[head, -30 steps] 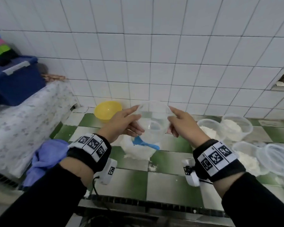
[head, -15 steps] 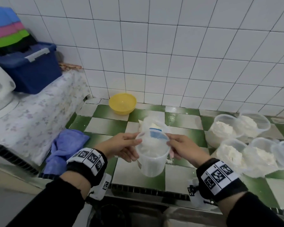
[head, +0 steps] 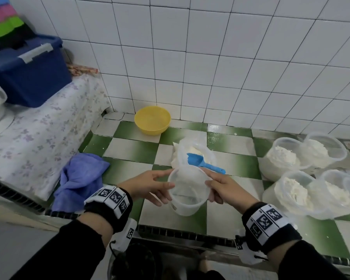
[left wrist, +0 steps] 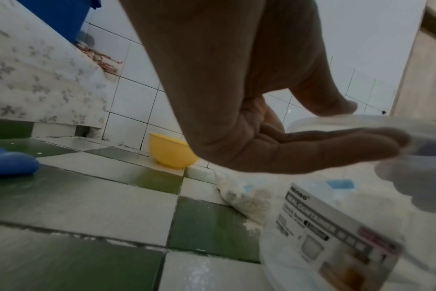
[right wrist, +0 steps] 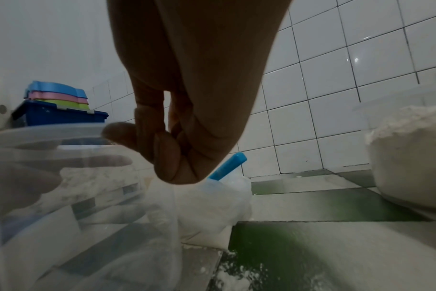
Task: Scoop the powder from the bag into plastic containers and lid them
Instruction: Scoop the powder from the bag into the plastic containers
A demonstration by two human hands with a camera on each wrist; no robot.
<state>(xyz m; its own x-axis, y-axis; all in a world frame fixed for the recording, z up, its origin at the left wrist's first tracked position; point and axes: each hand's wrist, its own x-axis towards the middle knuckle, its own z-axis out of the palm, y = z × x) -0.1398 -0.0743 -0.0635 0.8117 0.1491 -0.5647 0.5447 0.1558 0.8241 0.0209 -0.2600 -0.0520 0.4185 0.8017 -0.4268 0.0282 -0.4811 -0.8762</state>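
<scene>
On green-and-white checkered counter (head: 127, 146), at 6 o'clock: empty clear container (head: 187, 194) pinched at rim by left hand (head: 148, 185) and right hand (head: 225, 188).

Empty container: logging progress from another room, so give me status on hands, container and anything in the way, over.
Left hand and right hand hold empty container by its rim above the counter. Blue scoop sits in powder bag behind. Nothing in the way.

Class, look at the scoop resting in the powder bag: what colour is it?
The scoop is bright blue; the head view shows it best, lying in the bag.
</scene>
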